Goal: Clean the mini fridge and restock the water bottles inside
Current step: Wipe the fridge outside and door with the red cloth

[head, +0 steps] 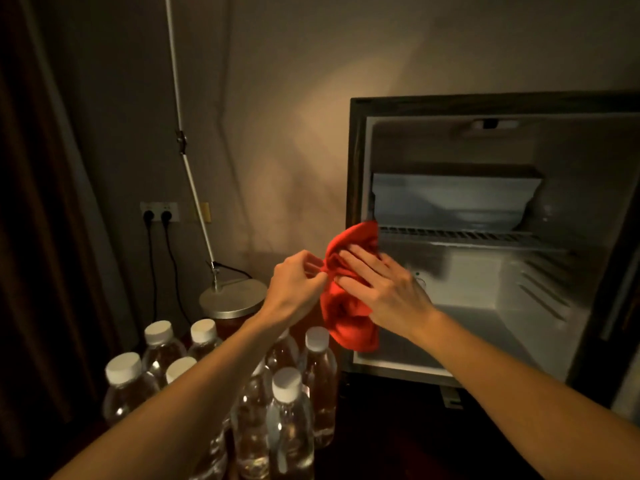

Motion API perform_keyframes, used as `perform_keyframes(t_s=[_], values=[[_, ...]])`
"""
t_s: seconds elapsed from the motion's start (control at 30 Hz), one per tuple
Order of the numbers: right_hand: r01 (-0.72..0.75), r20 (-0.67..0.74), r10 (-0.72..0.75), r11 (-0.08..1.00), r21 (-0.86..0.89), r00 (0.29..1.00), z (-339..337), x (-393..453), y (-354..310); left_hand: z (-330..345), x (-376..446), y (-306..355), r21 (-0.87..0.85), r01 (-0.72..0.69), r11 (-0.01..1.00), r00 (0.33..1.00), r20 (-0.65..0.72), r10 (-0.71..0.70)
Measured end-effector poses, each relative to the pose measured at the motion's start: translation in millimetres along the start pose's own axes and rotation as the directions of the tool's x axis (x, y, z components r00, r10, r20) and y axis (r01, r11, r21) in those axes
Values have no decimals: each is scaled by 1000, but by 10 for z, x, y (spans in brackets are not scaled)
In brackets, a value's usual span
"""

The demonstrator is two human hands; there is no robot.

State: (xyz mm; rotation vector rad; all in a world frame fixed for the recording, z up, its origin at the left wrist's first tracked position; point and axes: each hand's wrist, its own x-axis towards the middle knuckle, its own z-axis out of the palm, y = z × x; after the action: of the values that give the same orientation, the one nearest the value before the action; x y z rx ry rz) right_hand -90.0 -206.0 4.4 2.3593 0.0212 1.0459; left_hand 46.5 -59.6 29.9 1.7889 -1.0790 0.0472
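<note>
The mini fridge point(356, 174) stands open at the right, its inside bare apart from a wire shelf point(460, 235) and a freezer box above it. A red cloth point(349, 306) hangs in front of the fridge's left edge. My left hand point(294, 285) pinches a fold of the cloth at its left side. My right hand point(384, 289) lies flat on the cloth with straight fingers. Several clear water bottles point(289, 420) with white caps stand upright at the lower left, beside the fridge and under my left forearm.
A floor lamp's round metal base point(232, 299) sits behind the bottles, its white pole point(180, 109) rising up the wall. A wall socket point(159, 212) with two black plugs is at the left. A dark curtain fills the far left.
</note>
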Motion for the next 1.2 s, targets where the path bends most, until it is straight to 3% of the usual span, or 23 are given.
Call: perform_keyframes(t_s=[0.07,0.23,0.4,0.63,0.73,1.03,1.2], values=[[-20,28,20,1000,9,999,-59,57,47,42,-9,27,-48,-24,999,1000,7,25],[-106,-105,108,994,25,989,-423,645,344,46,39,110,-187,-13,982,995,-103,-7],[-164,-87,162,986,-13,983,-869,1223,645,33,146,189,-52,-13,999,997,-81,8],[-92,-53,92,996,-12,994,-549,787,492,211,130,315,3,-44,999,997,-66,44],[-78,-45,77,997,-14,996,-646,925,606,295,152,260,-52,-59,997,996,-75,55],[-260,-110,262,965,34,959,-1015,1268,794,202,273,463,-128,-209,969,951,-258,171],[-420,-266,411,907,25,872,-1105,920,1001,273,230,577,-61,-294,954,927,-262,269]])
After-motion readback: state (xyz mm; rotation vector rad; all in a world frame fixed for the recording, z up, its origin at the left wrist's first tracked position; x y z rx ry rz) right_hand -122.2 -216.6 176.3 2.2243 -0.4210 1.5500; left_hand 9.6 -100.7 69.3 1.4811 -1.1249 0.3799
